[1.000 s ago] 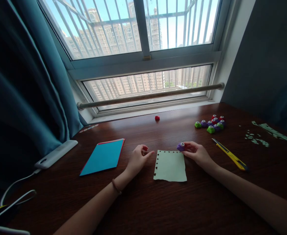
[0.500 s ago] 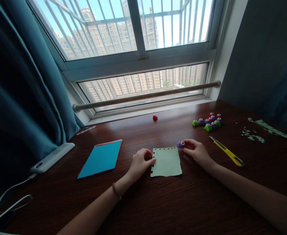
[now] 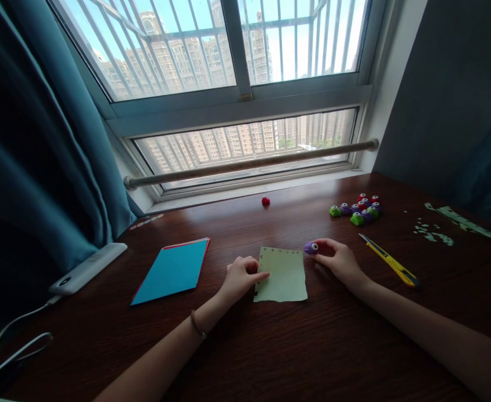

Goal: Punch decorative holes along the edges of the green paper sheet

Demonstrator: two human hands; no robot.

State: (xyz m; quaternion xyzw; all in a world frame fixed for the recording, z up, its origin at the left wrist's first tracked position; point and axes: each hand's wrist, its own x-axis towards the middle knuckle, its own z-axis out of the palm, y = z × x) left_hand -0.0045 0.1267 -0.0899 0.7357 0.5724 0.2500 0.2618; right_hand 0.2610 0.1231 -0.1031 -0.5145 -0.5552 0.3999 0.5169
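A pale green sheet of paper (image 3: 284, 279) lies in the middle of the table, with small punched shapes along its top and left edges. My left hand (image 3: 242, 277) pinches its left edge, thumb on top; the other fingers are curled and partly hidden. Between the thumb and fingers of my right hand (image 3: 341, 261) is a small purple craft punch (image 3: 309, 248) with a round white button. The punch sits right by the sheet's top right corner; I cannot tell whether the two touch.
Several green, purple and red punches (image 3: 357, 218) stand grouped at the back right, and one red punch (image 3: 266, 201) stands alone. A yellow utility knife (image 3: 390, 261), paper bits (image 3: 432, 234), a green paper strip (image 3: 463, 219), blue sheets (image 3: 172, 271) and a white power strip (image 3: 88, 268) surround the hands.
The green sheet has shifted slightly left and turned a little, its top right corner drawing away from the punch. My left hand still pinches it; the right hand has barely moved.
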